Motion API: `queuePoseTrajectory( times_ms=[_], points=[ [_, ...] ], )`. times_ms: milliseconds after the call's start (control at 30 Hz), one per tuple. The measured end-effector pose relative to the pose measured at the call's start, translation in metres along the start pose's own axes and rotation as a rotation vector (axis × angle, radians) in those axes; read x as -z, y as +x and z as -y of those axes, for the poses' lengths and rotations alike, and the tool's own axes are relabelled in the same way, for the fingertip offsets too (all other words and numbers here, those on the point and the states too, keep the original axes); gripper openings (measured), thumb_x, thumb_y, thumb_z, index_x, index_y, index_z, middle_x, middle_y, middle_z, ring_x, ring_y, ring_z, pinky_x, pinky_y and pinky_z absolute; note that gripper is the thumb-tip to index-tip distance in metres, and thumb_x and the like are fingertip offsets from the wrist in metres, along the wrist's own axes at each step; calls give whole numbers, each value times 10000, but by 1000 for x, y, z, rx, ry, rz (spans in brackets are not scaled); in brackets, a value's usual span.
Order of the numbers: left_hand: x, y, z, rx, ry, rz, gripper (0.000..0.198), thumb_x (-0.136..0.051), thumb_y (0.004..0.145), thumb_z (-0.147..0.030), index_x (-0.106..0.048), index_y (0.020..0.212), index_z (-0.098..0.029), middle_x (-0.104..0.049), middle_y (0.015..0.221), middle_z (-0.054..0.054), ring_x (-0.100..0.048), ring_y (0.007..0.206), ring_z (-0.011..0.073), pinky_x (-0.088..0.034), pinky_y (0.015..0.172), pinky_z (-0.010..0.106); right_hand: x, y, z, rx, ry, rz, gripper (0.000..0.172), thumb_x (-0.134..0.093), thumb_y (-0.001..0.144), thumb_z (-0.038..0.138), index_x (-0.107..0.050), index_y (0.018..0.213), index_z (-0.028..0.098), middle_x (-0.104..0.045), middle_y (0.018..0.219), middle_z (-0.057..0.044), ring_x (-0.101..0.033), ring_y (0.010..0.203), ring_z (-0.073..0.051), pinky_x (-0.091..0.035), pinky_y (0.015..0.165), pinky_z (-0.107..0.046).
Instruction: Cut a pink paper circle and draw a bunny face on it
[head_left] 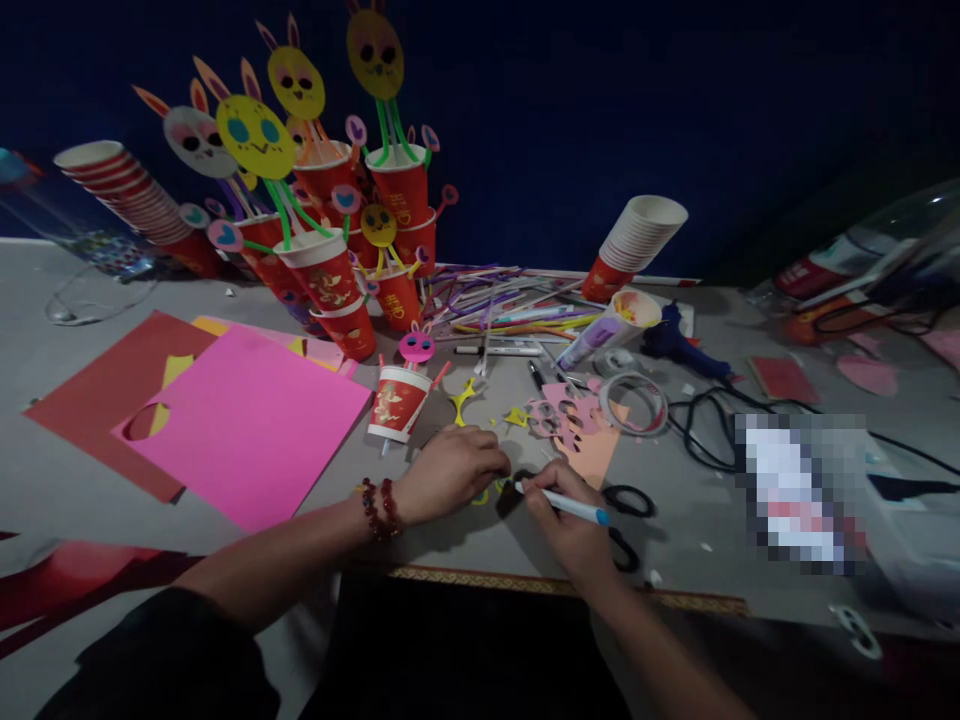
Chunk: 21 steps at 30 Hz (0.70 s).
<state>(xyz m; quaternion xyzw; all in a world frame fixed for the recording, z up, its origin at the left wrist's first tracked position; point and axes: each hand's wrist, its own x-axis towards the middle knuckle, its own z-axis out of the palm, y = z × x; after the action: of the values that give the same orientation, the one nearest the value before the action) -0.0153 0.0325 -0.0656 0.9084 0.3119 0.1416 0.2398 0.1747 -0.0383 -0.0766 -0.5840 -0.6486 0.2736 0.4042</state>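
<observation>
My right hand (568,520) is closed round a white marker pen (571,507) with a blue end, its tip pointing left onto a small dark paper piece (510,497) on the grey table. My left hand (450,470), with a red bead bracelet (379,508) at the wrist, has its fingers curled down and pinches that same small piece beside the pen tip. Black-handled scissors (628,502) lie just right of my right hand. A red paper cup (397,402) with a pink bunny head on a straw stands just beyond my left hand.
Pink paper sheet (247,425) over a red sheet (105,395) at left. Finished bunny cups (330,265) and cup stacks (637,245) at the back, straws (502,310), tape rolls (637,400), a blue glue gun (679,340) with black cable, paper scraps (570,420).
</observation>
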Motion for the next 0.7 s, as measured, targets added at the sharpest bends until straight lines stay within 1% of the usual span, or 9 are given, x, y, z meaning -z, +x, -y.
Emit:
queuePoseTrajectory(
  times_ms=[167,333,533,700],
  points=[
    [0,0,1,-5,0,0,105,-583,961,-256,-680,947,-221,-654,873,7,-614,899,185,-386,756,292,0,0,-1,13,6,21,235,-583,877,264,-512,656,226,-476,564,59,-479,518,-129,-347,520,-246],
    [1,0,0,-6,6,-3,109,-577,965,-258,-678,944,-221,-653,876,7,-612,897,185,-386,754,294,0,0,-1,29,-1,11,234,-579,887,271,-522,665,223,-481,569,59,-476,522,-128,-347,531,-249],
    [2,0,0,-4,-2,4,116,-570,967,-250,-679,946,-216,-657,873,10,-615,897,185,-390,760,292,0,-1,-1,-9,9,4,232,-575,893,275,-511,675,225,-469,554,65,-460,511,-126,-339,520,-245],
    [1,0,0,-1,2,4,126,-563,972,-256,-681,950,-217,-657,872,14,-612,894,186,-390,755,292,0,0,-1,-7,21,6,241,-574,894,283,-504,670,227,-458,551,66,-452,506,-125,-341,519,-245]
  ],
)
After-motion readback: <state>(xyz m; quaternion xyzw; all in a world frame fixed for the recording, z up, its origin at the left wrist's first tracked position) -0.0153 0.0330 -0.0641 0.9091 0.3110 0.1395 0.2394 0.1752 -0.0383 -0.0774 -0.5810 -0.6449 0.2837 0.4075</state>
